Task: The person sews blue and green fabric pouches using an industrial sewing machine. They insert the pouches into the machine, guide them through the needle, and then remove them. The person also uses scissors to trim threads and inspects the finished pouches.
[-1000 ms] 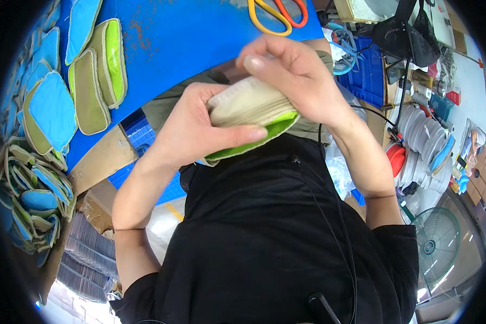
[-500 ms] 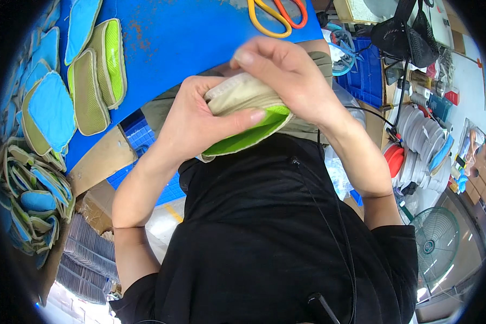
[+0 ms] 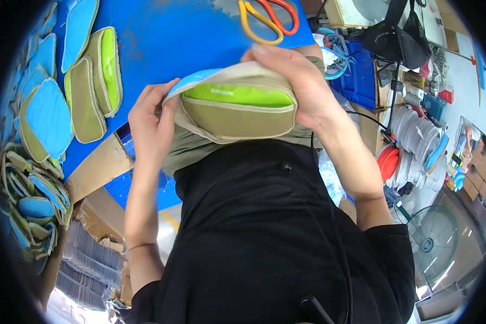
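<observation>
Above my lap I hold a fabric pouch (image 3: 235, 120), its khaki mesh and bright green panel facing up, with a pale bound edge and some blue cloth along its upper left. My left hand (image 3: 155, 116) is closed on the pouch's left end, thumb and fingers pinching the edge. At the other end, my right hand (image 3: 297, 83) grips the upper right corner, its thumb lying along the far edge. Beyond the pouch, a pair of scissors with orange and yellow handles (image 3: 262, 21) lies on the blue tabletop (image 3: 173, 40).
More green-and-khaki pouches (image 3: 94, 81) and blue-backed ones (image 3: 49, 116) lie along the table's left side. A heap of pouches (image 3: 35, 208) sits lower left. Stacked grey sheets (image 3: 89, 270) fill a carton. At right are a blue crate (image 3: 356, 75), white spools (image 3: 413, 140) and a green fan (image 3: 429, 243).
The pouch has been spread and turned, so its khaki and green face now shows. My left hand moved left to the pouch's end; my right hand shifted slightly to the right.
</observation>
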`<state>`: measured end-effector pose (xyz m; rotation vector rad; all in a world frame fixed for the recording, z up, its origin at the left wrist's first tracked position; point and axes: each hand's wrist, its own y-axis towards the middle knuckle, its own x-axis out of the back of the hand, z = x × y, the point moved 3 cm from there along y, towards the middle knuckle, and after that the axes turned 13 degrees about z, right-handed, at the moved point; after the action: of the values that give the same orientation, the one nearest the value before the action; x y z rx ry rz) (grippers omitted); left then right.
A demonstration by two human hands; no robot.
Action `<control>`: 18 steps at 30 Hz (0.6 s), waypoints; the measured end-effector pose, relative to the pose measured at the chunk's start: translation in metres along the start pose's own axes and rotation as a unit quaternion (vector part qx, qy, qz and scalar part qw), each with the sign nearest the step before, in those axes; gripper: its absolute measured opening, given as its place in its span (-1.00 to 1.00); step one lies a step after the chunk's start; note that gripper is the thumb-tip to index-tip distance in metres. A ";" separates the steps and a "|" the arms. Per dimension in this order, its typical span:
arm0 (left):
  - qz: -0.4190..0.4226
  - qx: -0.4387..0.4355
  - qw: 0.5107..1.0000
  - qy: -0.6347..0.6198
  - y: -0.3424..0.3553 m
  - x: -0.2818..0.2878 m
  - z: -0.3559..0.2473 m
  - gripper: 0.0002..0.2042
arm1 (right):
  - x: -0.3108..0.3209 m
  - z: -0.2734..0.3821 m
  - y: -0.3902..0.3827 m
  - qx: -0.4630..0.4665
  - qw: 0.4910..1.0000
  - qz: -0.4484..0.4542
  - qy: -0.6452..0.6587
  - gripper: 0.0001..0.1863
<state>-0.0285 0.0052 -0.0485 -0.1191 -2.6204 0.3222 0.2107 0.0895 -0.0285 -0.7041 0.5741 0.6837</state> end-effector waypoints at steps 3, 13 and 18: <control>-0.015 0.025 0.997 -0.074 -0.010 -0.007 0.019 -0.78 | -0.002 -0.006 -0.003 -0.015 1.000 0.019 0.013 -0.69; 0.164 0.014 0.611 -0.775 -0.070 -0.015 -0.012 -0.53 | 0.023 -0.006 -0.008 0.025 0.998 -0.019 -0.050 -0.72; 0.137 0.050 0.727 -0.671 -0.059 -0.001 0.022 -0.42 | 0.016 0.002 -0.004 0.070 0.990 -0.003 -0.126 -0.74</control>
<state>-0.0398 -0.0566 -0.0534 -0.3376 -4.0210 0.9310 0.2247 0.0942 -0.0365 -0.4787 0.3836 0.7075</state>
